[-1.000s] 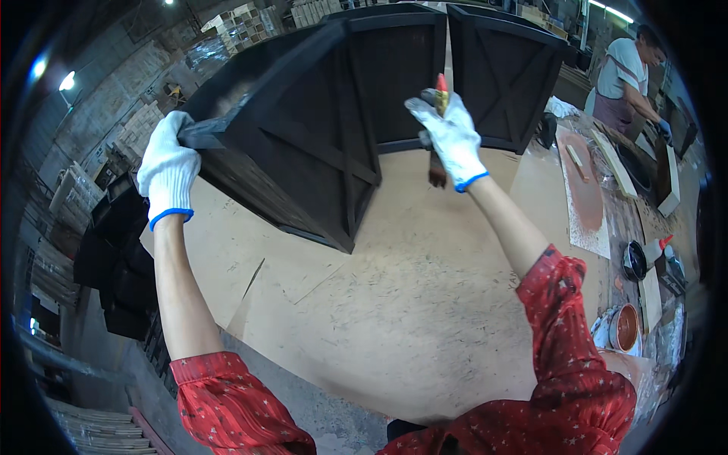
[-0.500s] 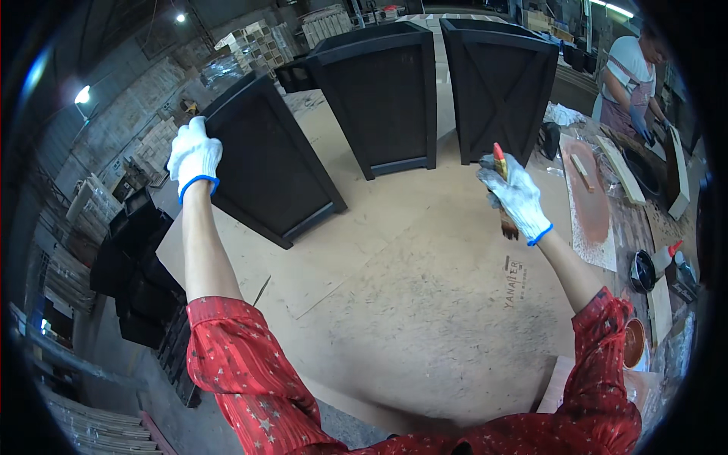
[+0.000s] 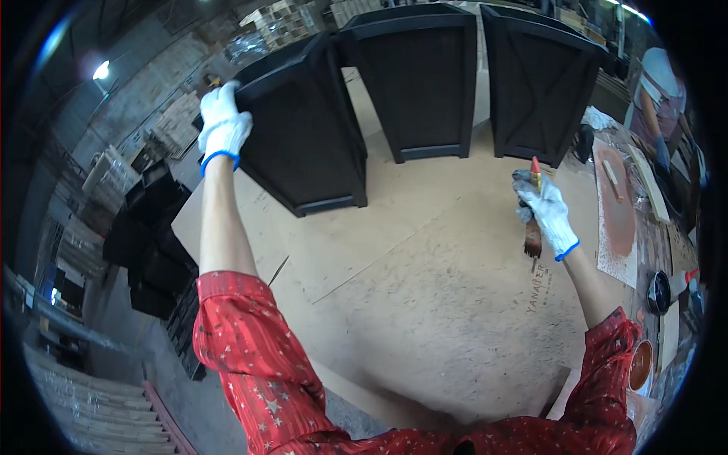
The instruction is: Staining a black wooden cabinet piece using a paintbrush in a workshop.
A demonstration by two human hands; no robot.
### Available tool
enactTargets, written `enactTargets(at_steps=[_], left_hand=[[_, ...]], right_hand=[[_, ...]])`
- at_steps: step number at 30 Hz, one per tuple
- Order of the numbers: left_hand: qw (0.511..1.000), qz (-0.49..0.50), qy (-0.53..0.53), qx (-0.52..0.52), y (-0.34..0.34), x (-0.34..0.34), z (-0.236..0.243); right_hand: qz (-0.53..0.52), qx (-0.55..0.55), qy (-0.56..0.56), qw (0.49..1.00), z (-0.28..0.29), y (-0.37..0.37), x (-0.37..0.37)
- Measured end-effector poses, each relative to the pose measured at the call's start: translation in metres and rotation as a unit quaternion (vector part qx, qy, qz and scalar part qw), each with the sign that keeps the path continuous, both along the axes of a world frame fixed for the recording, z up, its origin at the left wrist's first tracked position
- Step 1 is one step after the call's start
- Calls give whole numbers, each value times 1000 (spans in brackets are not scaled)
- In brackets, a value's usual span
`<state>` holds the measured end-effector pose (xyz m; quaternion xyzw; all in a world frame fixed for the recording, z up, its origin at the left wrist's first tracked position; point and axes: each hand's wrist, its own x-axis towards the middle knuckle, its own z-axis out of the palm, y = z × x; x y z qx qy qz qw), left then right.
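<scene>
My left hand [image 3: 225, 121], in a white knit glove with a blue cuff, grips the upper left corner of a black tapered planter box [image 3: 296, 136]. That box stands with its wide open end up. My right hand [image 3: 547, 214], in a paint-stained glove, is closed around a paintbrush [image 3: 534, 241] with a red-tipped handle. The dark bristles point down and touch nothing that I can see. Beyond the hands stand a second black planter box [image 3: 425, 87] and a third one [image 3: 540, 91] with an X on its panel.
Paint-flecked brown cardboard [image 3: 409, 258] covers the worktop. Along the right lie a cup of dark paint [image 3: 659, 293], a can of brown paint [image 3: 641, 365] and wood strips. Stacked black boxes [image 3: 152, 239] sit at the left. Another person [image 3: 658, 106] works at the far right.
The left planter box has turned and shifted away under my left hand, so its side panel shows. My right hand still holds the brush. The view has swung slightly left.
</scene>
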<state>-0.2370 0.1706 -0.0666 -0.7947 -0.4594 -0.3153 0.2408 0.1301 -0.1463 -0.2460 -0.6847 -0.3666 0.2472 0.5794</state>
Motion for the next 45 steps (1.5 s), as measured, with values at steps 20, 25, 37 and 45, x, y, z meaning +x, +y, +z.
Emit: enactTargets(at_steps=[20,25,37,45], left_hand=[[930,-151,-191,-276,-373,-174,-253],[870,-195,-293,-345,-428,-168,-264],[899,-167,-258,-313,-441,-154,-243],[904,-193,-283,-256,-399,-130,-194]], right_hand=[[98,-45,-539,835,107,-229,-89],[82,26,-71,994,17,-347,-72],[87,-82,-737,665,5,-285,-144],[277,44,-617,735,6,-155,-186]])
